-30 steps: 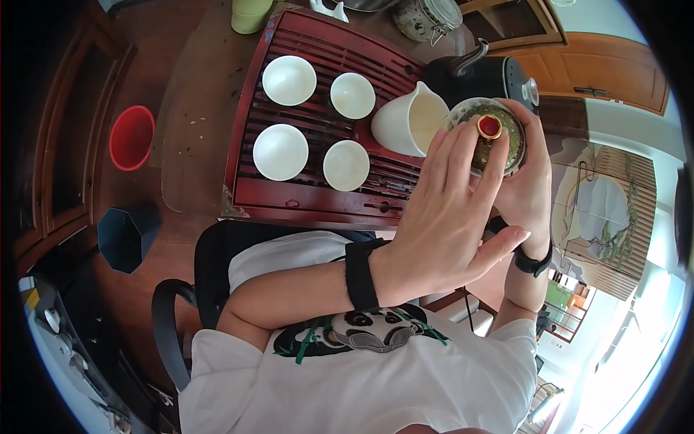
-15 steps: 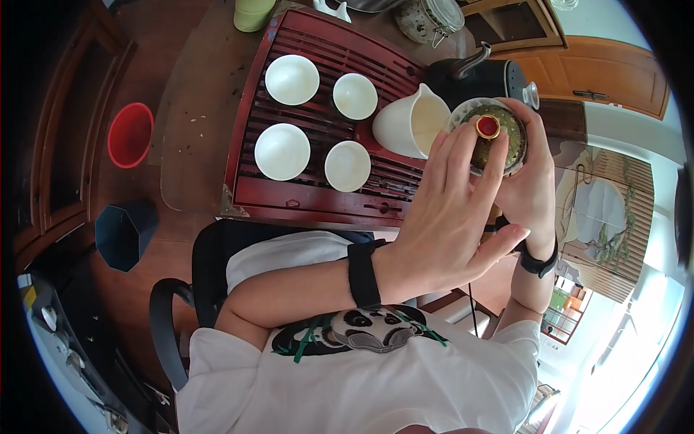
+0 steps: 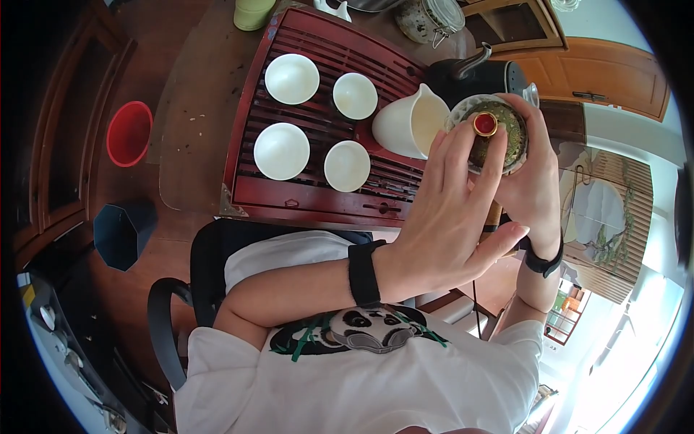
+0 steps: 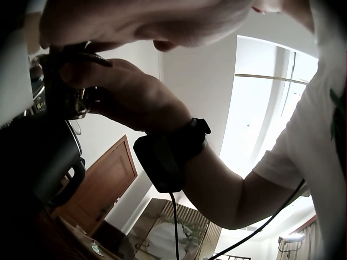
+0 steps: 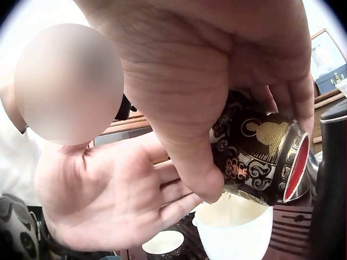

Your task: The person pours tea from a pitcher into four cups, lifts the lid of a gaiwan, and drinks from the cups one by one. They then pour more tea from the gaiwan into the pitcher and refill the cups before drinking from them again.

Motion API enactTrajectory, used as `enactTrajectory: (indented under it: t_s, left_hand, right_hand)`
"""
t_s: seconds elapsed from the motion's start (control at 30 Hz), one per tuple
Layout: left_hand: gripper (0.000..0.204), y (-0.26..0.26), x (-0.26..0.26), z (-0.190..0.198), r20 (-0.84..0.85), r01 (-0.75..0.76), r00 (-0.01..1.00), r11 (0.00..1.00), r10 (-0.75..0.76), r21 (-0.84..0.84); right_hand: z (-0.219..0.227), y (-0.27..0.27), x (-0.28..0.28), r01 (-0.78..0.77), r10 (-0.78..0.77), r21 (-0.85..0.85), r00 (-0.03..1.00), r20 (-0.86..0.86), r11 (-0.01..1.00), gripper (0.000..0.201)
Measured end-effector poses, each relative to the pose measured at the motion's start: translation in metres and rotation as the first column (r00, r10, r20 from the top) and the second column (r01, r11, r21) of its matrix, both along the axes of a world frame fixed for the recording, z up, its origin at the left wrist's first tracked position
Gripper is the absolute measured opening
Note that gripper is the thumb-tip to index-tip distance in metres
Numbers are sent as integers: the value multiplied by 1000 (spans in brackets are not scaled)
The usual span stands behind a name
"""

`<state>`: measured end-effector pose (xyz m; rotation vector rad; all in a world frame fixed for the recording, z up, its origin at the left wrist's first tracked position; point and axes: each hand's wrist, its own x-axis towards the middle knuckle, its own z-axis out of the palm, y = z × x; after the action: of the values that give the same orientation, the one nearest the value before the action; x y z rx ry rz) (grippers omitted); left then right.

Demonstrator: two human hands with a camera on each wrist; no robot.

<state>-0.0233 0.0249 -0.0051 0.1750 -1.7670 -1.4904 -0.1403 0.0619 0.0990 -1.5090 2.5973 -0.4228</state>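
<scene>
My right hand (image 3: pixel 533 184) grips a lidded tea bowl, a gaiwan (image 5: pixel 255 151), dark with gold patterns. It is tipped on its side above the white pitcher (image 3: pixel 390 129), its red underside facing the kettle in the right wrist view. Straight fingers of my left hand (image 3: pixel 441 231) rest on the green-gold lid (image 3: pixel 515 143), with its red, gold-ringed knob (image 3: pixel 485 124) between two of them. The left palm lies flat and spread in the right wrist view. Pale liquid shows inside the pitcher. Any stream from the gaiwan is hidden in the head view.
Several white-lined cups (image 3: pixel 282 152) stand on the red slatted tea tray (image 3: pixel 311 199), left of the pitcher. A black kettle (image 3: pixel 455 81) is close behind the gaiwan. A glass jar (image 3: pixel 426 22) and green canister (image 3: pixel 251 14) sit farther back. Bins stand on the floor at left.
Both hands keep their hold and shift very slightly; the gaiwan tips a little further, its knob edging up and left in the head view. The right forearm moves slightly right.
</scene>
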Motion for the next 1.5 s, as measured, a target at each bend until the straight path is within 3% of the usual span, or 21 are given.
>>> enactTrajectory:
  t_s: [0.23, 1.27, 1.5]
  left_hand:
    - [93, 1, 0, -1, 12, 8, 1000, 1000, -8, 9]
    - [91, 0, 0, -7, -71, 40, 997, 990, -31, 134]
    - [91, 1, -1, -8, -87, 34, 996, 990, -22, 140]
  right_hand:
    - [4, -4, 0, -78, 79, 35, 996, -46, 996, 68]
    - [8, -17, 1, -167, 173, 71, 980, -94, 983, 71]
    - [10, -19, 2, -170, 179, 104, 980, -85, 980, 62]
